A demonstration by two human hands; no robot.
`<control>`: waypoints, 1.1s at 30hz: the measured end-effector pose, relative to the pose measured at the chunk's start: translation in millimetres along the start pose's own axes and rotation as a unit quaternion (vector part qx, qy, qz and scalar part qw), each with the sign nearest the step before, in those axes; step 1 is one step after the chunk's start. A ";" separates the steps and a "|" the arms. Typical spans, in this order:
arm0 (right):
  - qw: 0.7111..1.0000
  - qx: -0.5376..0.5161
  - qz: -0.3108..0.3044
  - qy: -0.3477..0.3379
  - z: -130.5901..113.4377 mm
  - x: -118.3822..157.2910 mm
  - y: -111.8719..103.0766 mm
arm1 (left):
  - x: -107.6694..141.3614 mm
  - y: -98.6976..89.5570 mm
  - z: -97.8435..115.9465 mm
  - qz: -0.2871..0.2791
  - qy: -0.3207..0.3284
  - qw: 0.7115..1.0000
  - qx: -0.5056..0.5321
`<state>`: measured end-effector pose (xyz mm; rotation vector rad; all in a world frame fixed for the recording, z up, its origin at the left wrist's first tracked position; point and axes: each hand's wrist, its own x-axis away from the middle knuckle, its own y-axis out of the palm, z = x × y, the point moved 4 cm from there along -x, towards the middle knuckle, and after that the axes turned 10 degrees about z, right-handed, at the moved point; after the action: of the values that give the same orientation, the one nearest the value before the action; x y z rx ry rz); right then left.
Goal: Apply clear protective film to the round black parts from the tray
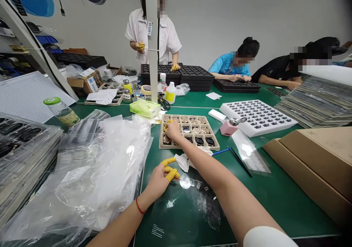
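A beige compartment tray [217,144] of round watch heads, some with gold-toned dials and some black, lies on the green table. My right hand [173,130] reaches over its left side. Its fingers, in yellow finger cots, are closed down at a compartment; what they grip is hidden. Lower down, my left hand [162,177] hovers over the clear sheet [176,214] on the table, its cot-covered fingers apart with nothing visible between them. A crumpled white cloth [183,162] lies between my left hand and the tray, partly under my right forearm.
Plastic bags [104,173] cover the left side. To the right are a pink bottle [228,128], black tweezers [240,162], a white foam tray [258,116] and cardboard boxes [316,159]. A post [152,37] rises behind the tissue pack [145,108]. Several co-workers sit or stand across the table.
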<state>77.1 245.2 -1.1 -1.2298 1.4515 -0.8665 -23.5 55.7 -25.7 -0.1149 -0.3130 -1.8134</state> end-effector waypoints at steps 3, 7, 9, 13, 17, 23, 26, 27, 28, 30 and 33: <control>1.000 0.017 0.007 0.023 0.1 2.1 -4.6 | 0.1 3.7 -2.2 -0.004 -0.005 1.000 0.006; 0.999 0.017 -0.015 0.046 8.3 -4.6 -12.5 | 0.6 8.0 -2.3 -0.010 -0.015 1.000 0.000; 0.999 0.003 -0.016 0.038 10.7 -5.2 -17.2 | 0.4 6.8 1.3 -0.005 -0.014 1.000 -0.004; 1.000 -0.030 0.009 -0.002 4.9 10.5 -31.4 | 1.7 1.9 13.3 0.014 -0.009 1.000 0.006; 0.996 -0.070 0.030 -0.044 -5.1 49.4 -56.5 | 6.3 -1.6 20.8 0.045 -0.031 0.998 0.034; 0.930 -0.284 -0.058 -0.226 -7.0 144.8 -98.1 | 10.2 1.7 24.8 -0.002 -0.002 0.998 0.059; 0.922 -0.307 -0.087 -0.219 4.8 177.1 -104.5 | 13.4 10.8 20.5 -0.049 0.001 0.999 -0.005; 0.923 -0.320 -0.097 -0.190 9.4 182.4 -103.7 | 15.1 14.5 18.9 -0.062 0.012 0.998 -0.027; 0.924 -0.333 -0.109 -0.153 13.6 185.8 -101.9 | 17.1 18.4 17.3 -0.075 0.030 0.996 -0.048; 0.930 -0.338 -0.120 -0.082 19.5 189.1 -97.9 | 21.3 25.6 12.9 -0.102 0.064 0.990 -0.078; 0.944 -0.305 -0.088 -0.087 16.7 194.9 -97.5 | 25.0 30.9 4.2 -0.124 0.076 0.986 -0.087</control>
<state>122.0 35.3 40.4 -1.8681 1.5311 -0.4029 -0.8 26.2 -11.0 -0.0602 -0.0614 -2.0815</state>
